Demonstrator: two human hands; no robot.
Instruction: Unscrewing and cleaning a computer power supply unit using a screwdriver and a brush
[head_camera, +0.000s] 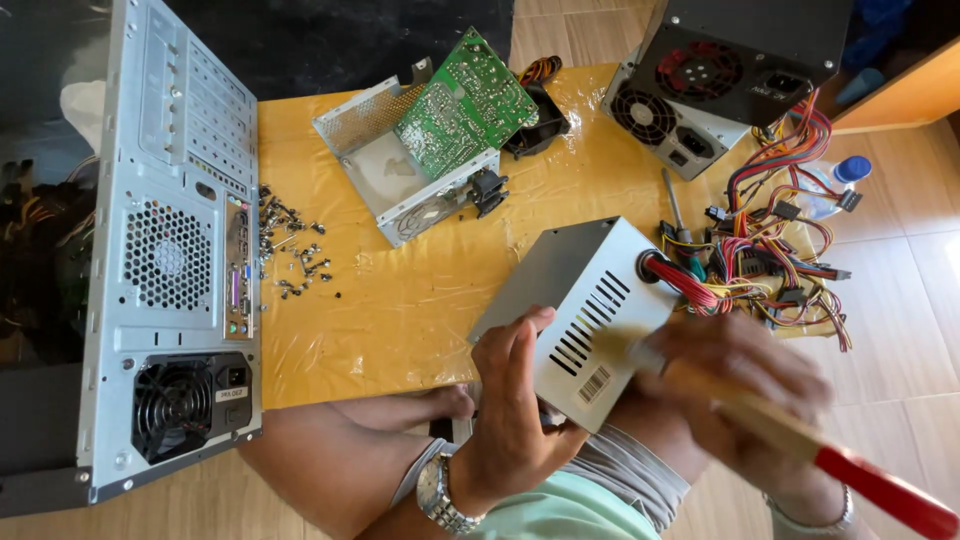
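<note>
Wooden floor boards are showing around a low bench (400, 310) that is wearing a wrinkled yellow plastic cover.

- Power supply box (585, 300), grey metal with vent slots: sitting tilted near the bench's near edge, lifted at its near end. The left hand (515, 400) is clamping the box's near corner, thumb on the top face, fingers underneath; a metal wristwatch (440, 495) is sitting on that wrist.
- Brush (800, 440), pale wooden neck with a red handle: the right hand (745, 385) is closing around it over the box's near right part. This hand is blurring with motion, so the bristles cannot be made out.
- Bundle of coloured wires (770, 260): running out of the box's right end toward the bench's right edge.
- Computer case (170, 250), grey, rear panel facing up: lying along the left edge.
- Loose screws (290, 250): scattering just beside the case.
- Opened metal housing (400, 170) with a green circuit board (470, 100) leaning on it: standing toward the far edge.
- Two more power supplies (700, 90), fans showing: stacking at the far right corner.
- Screwdriver (675, 215): lying between those and the wires.
</note>
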